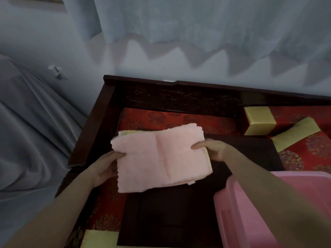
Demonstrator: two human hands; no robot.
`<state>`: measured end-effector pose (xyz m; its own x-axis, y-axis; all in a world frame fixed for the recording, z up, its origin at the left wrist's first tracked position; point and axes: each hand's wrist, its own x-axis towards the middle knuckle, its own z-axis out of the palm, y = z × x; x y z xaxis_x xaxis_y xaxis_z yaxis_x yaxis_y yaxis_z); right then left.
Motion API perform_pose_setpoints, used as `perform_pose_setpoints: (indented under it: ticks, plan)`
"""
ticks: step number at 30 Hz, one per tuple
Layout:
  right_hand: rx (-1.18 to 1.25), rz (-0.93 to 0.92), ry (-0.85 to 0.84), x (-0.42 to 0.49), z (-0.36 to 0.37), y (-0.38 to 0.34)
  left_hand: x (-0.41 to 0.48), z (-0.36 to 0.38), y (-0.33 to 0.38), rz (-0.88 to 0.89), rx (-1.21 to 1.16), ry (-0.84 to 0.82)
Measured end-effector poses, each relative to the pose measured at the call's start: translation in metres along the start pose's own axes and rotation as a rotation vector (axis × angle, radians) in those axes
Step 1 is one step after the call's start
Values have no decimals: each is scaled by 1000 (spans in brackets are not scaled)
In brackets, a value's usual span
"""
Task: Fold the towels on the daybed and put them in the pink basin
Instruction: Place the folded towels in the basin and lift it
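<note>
As left hand (105,167) and right hand (210,149) hold folded towels (161,158), each grip clamps them.

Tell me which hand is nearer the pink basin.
Right. The right hand grips the pink towel at its right edge, just beyond the pink basin; the left hand holds its left edge, across the towel from the basin.

Bare-armed: left hand (105,167), right hand (213,149).

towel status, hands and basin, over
Left hand and right hand both grip the folded pink towel by its side edges. Towel over the dark low table, not yet in the pink basin. Nothing between towel and basin.
</note>
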<state>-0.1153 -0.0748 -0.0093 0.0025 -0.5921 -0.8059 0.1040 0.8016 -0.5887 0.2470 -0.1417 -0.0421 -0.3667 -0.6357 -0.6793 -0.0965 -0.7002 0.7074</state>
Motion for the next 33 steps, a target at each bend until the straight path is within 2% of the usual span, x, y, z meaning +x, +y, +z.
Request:
perform_pose_setpoints:
  ticks: [3, 8, 12, 17, 20, 24, 28, 33]
  plan:
    - [-27, -114, 91, -42, -8, -21, -17, 14, 27, 63, 55, -23]
    - [7, -287, 289, -149, -47, -27, -58, 70, 62, 118, 4, -111]
    - [33, -362, 401, -236, -88, 9, -99, 143, 65, 130, 96, -225]
    - [69, -358, 476, -306, -138, 80, -127, 234, 21, 115, 161, -281]
    - [18, -293, 382, -314, -178, 126, -140, 286, -19, 85, 196, -233]
    - [-7, -224, 353, -309, -238, 172, -150, 340, -66, 56, 174, -164]
    - [-48, -238, 302, -313, -269, 188, -158, 354, -90, 90, 134, -97]
    - [-169, -107, 222, -287, -272, 201, -159, 369, -119, 21, 223, -44]
